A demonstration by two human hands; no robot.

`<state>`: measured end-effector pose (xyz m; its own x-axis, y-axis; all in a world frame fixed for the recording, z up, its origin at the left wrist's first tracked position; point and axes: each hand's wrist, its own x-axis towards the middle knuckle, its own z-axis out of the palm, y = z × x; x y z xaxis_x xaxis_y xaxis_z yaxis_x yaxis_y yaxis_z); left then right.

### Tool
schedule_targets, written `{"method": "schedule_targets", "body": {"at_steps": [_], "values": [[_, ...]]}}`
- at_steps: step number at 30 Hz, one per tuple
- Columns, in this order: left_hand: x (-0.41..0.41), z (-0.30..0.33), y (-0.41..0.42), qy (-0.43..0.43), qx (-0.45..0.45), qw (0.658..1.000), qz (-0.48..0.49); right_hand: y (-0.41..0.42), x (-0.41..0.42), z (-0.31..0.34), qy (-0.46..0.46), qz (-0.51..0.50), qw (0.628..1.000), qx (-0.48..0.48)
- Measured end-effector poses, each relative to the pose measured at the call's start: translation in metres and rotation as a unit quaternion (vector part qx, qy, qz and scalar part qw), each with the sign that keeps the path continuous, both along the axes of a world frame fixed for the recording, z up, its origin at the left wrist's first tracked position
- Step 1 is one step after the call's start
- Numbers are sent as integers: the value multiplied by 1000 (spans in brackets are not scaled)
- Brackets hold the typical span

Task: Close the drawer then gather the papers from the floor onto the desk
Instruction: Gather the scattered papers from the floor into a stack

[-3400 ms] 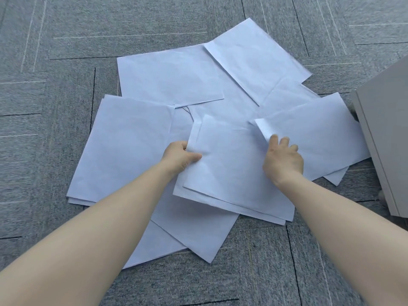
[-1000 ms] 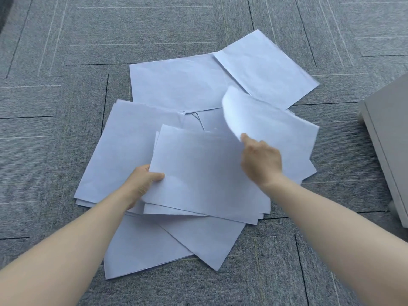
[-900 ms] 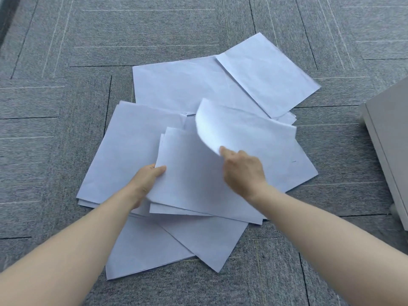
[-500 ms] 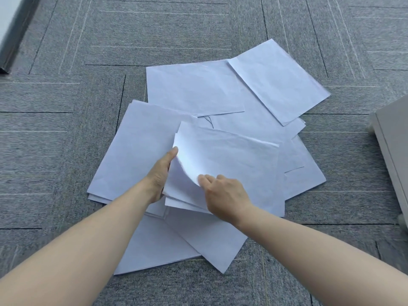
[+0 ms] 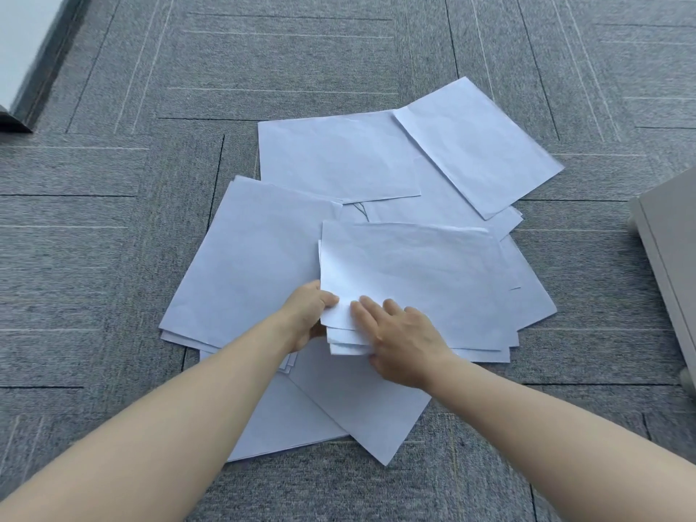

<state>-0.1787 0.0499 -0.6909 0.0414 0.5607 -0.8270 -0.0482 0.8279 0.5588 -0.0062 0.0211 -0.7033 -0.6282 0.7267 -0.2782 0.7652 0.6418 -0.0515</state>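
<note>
Several white paper sheets lie spread on the grey carpet. A small gathered stack (image 5: 414, 280) sits on top of them in the middle. My left hand (image 5: 307, 318) grips the stack's near-left corner, thumb on top. My right hand (image 5: 403, 342) lies flat on the same corner, fingers spread over the top sheet. Loose sheets remain around it: one at the left (image 5: 256, 258), two at the back (image 5: 339, 160) (image 5: 478, 148), and others near me (image 5: 361, 412).
A light grey drawer cabinet (image 5: 670, 258) on casters stands at the right edge. A dark baseboard and pale wall (image 5: 22, 62) show at the top left. Grey carpet tiles (image 5: 113, 258) surround the papers.
My right hand carried a sheet from the right leftward, laid it on the stack held by my left hand, and now rests flat on it. The view shifted slightly.
</note>
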Motion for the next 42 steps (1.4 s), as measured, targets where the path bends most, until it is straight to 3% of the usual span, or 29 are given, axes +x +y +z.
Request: {"method": "schedule_targets", "body": {"at_steps": [2, 4, 5, 7, 9, 11, 16, 21, 27, 33, 37, 42], "values": [[-6, 0, -2, 26, 4, 1000, -12, -1, 7, -3, 0, 14, 999, 32], [-21, -3, -2, 135, 38, 989, -37, 0, 13, -3, 2, 26, 998, 49], [-34, -6, -2, 238, 67, 967, -62, 0, 17, -3, 1, 30, 998, 55], [-65, -11, -3, 439, 103, 887, -101, -2, 27, -5, 3, 43, 997, 57], [-95, -14, -4, 538, 109, 831, -84, -4, 39, -7, 16, 59, 996, 59], [-119, -14, -5, 587, 93, 802, -57, -3, 49, -9, 48, 73, 994, 59], [-144, -17, -5, 578, -22, 814, -47, 6, 64, -9, 105, 140, 984, 43], [-152, -20, -4, 566, -34, 822, -45, 3, 71, -14, 90, 182, 977, 67], [-163, -25, -3, 521, -43, 852, -27, 9, 81, -8, 43, 32, 992, 114], [-170, -25, -9, 490, -33, 870, -39, 7, 88, -2, 52, -173, 984, 13], [-171, -19, -13, 484, 20, 874, -26, 5, 96, -9, 210, -342, 912, -82], [-180, -12, -25, 502, 69, 862, 1, 7, 88, 0, 394, -522, 745, -133]]}}
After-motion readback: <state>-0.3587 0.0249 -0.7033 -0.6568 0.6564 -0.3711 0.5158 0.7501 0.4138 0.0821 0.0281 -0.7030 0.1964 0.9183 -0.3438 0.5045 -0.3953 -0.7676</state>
